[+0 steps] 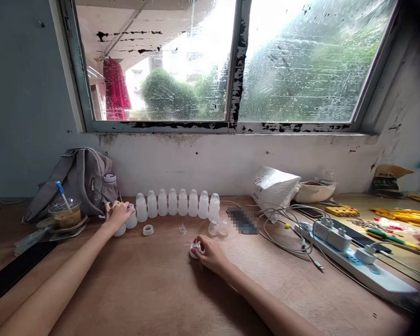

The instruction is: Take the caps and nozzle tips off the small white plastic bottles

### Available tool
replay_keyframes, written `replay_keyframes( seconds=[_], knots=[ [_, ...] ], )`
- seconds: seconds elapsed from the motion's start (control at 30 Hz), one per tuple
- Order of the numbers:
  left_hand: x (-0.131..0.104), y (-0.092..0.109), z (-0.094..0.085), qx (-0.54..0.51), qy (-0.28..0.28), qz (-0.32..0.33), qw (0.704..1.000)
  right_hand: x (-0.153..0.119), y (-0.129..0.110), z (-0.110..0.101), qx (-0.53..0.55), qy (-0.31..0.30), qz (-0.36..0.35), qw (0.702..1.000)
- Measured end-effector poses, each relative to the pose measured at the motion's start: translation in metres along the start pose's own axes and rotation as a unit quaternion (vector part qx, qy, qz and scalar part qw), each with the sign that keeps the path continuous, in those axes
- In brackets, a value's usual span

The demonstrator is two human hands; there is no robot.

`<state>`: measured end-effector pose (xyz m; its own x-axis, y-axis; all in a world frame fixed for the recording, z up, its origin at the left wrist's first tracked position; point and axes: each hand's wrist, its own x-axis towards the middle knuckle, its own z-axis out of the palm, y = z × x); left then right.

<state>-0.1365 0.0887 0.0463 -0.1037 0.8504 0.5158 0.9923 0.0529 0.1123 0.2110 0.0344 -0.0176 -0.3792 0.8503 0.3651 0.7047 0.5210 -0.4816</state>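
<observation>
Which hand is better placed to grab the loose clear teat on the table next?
Probably the right hand: it is nearer the teat, though it has a small white piece in its grasp. The left hand is farther away, at the leftmost bottles.

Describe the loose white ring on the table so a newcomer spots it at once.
Below the window, find the row of dome-capped bottles on the brown table. In front of the row's left end lies the white ring. It sits low and round, while the translucent piece to its right rises to a point.
</observation>
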Motion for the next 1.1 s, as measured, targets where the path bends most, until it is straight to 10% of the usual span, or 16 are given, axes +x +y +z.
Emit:
replay_keyframes(
  seconds=[0.2,0.4,0.57,0.87,1.1],
  knots=[
    [-0.026,0.037,-0.006,0.022,0.159,0.08,0.984,0.002,-0.001,0.002,0.054,0.025,-0.008,0.998],
    [-0.089,0.12,0.005,-0.147,-0.005,0.303,0.942,0.001,-0.008,0.013,0.111,0.037,-0.035,0.993],
    [-0.107,0.158,0.021,-0.191,-0.057,0.318,0.927,0.009,-0.005,0.028,0.095,0.039,-0.065,0.993],
    [-0.095,0.137,0.036,-0.18,-0.075,0.261,0.945,0.035,0.004,0.019,-0.046,0.028,-0.142,0.988],
    [-0.073,0.093,0.059,-0.074,-0.061,0.149,0.984,0.057,0.024,0.025,-0.135,0.044,0.017,0.99]
  ],
)
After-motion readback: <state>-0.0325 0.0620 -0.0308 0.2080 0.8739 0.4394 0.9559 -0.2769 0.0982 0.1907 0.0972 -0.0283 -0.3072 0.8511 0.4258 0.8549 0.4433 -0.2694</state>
